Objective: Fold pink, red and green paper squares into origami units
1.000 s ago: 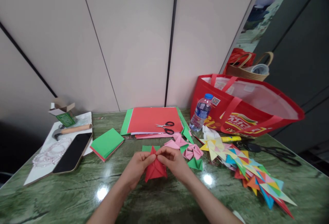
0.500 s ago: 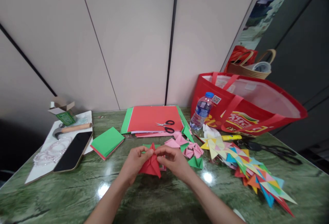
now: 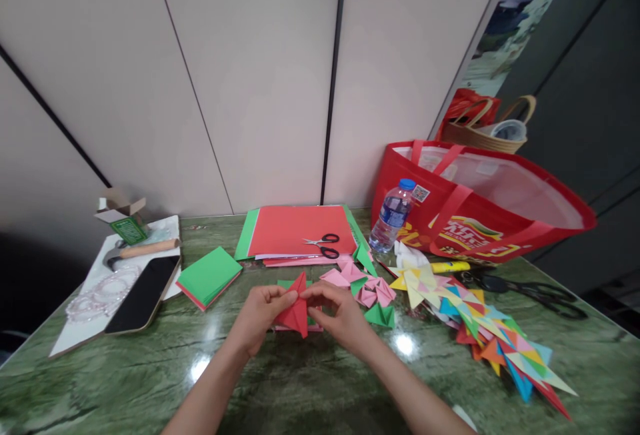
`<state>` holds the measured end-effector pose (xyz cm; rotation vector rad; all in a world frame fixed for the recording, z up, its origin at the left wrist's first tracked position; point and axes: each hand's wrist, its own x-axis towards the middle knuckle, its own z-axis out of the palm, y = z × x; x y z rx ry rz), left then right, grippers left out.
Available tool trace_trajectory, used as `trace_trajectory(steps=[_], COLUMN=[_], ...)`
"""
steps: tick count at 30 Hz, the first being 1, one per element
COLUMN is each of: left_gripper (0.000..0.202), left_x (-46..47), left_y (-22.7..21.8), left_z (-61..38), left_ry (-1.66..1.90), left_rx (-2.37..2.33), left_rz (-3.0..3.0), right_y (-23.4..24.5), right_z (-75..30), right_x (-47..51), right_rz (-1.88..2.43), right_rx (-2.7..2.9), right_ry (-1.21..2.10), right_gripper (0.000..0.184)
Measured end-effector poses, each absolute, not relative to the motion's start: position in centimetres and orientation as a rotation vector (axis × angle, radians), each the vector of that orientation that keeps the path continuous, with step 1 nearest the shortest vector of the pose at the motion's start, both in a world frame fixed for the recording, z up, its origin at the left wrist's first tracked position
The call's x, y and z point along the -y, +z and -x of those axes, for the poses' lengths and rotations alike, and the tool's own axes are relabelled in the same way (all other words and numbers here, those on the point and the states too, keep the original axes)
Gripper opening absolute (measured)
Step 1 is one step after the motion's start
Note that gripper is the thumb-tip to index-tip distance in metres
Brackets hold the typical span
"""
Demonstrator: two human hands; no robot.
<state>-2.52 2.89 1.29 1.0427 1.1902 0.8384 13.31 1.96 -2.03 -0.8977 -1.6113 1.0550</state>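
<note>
A red piece of folded origami paper (image 3: 295, 317) is held up over the table's near middle, with pointed ends at top and bottom. My left hand (image 3: 263, 315) pinches it between thumb and fingers on its left side. My right hand (image 3: 337, 312) has its curled fingertips on the paper's right edge. Beneath it, partly hidden, lie green and pink papers (image 3: 285, 284). Folded pink pieces (image 3: 367, 290) and a folded green piece (image 3: 381, 316) lie just right of my right hand.
Behind are stacked coloured sheets (image 3: 300, 228) with small scissors (image 3: 325, 246). Green squares (image 3: 210, 275), a phone (image 3: 143, 295) and a hammer (image 3: 143, 250) lie left. A water bottle (image 3: 393, 216), red bag (image 3: 480, 202), multicoloured paper chain (image 3: 490, 328) and black scissors (image 3: 530, 292) are right.
The red paper has turned and looks narrower, its spread lower flaps now drawn together into a point. Both hands have stayed in nearly the same place.
</note>
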Motion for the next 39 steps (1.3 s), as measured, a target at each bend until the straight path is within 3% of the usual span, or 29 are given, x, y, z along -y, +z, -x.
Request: trace_trajectory(steps=[10,25,32,39], left_gripper=[0.03,0.03,0.028,0.026], left_x=[-2.7,-3.0,-2.6,-2.6], left_y=[1.7,1.1,1.2,0.8], left_z=[2.8,2.2,2.0,2.3], left_ry=[0.729,0.862,0.787,0.765], left_rx=[-1.091,-1.189,-1.105,-1.04], left_rz=[-1.028,-1.134,-1.196,-1.146], right_y=[-1.7,-2.1,-2.3,-2.7], right_z=[-13.7,-14.1,-13.6,-13.5], right_x=[-2.1,-2.6,-2.5,-2.6], right_rz=[0.904,0.898,0.954,0.937], right_rx=[1.656,1.651,1.494,1.246], right_ry=[0.914,0.912,1.07,1.306], right_gripper=[0.017,0.008,0.004,0.017])
